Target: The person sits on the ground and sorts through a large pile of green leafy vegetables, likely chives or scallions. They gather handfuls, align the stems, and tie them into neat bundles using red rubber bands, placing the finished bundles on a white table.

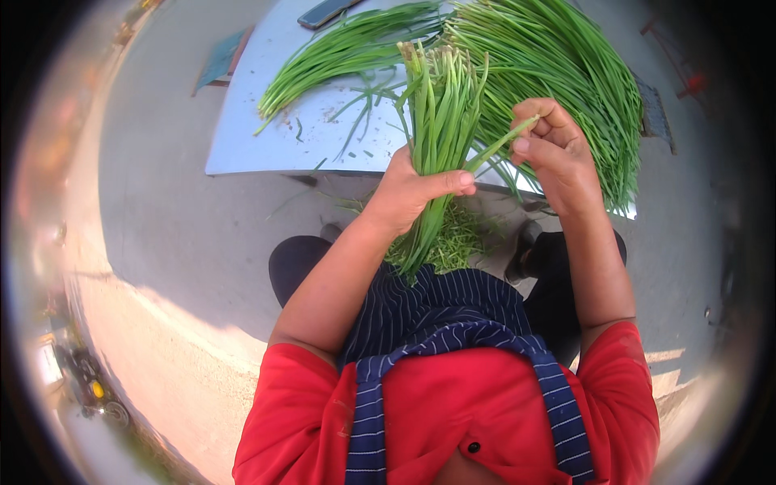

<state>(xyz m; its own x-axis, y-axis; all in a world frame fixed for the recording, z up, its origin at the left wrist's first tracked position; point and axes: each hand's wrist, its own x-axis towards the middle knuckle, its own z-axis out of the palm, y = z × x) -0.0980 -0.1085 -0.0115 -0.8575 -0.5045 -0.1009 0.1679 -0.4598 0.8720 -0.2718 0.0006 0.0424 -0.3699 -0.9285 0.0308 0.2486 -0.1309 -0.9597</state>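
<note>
My left hand (pixel 407 193) is closed around a thick bunch of garlic chives (pixel 441 115), its pale root ends pointing up and its leaf tips hanging towards my lap. Between the thumb and fingers of my right hand (pixel 555 151) is the pale end of a single chive stalk (pixel 503 144), which slants out from the bunch. Behind my right hand lies a large heap of garlic chives (pixel 564 79) on the table. A smaller pile of chives (pixel 345 51) rests on the left part of the tabletop, its pale ends towards the near left.
The white table (pixel 242 145) carries loose leaf scraps and bits of soil. A smartphone (pixel 324 12) lies at its far edge. Chive trimmings (pixel 458 236) cover the ground between my feet. A low stool (pixel 223 60) stands left of the table, and a woven seat (pixel 653 112) is on the right.
</note>
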